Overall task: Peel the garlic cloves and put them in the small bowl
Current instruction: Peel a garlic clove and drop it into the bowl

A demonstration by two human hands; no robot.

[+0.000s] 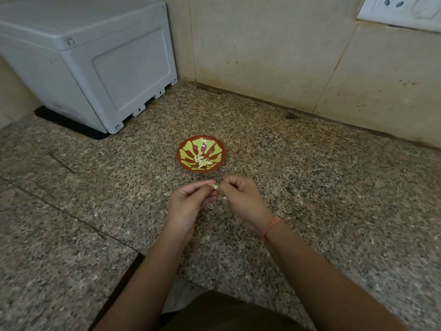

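Left hand (188,206) and right hand (241,199) both pinch one clove (215,186) between fingertips, just short of the bowl (216,149) (peeled cloves inside). Small, light, firm; papery skin probably partly on. Best pinched at the ends.

no legible text, labels or numbers

Home kitchen, prob.: speckled granite counter (334,187) w/ stained beige wall tiles (262,56), socket plate (401,8) top right, grey plastic appliance (95,63) in corner.
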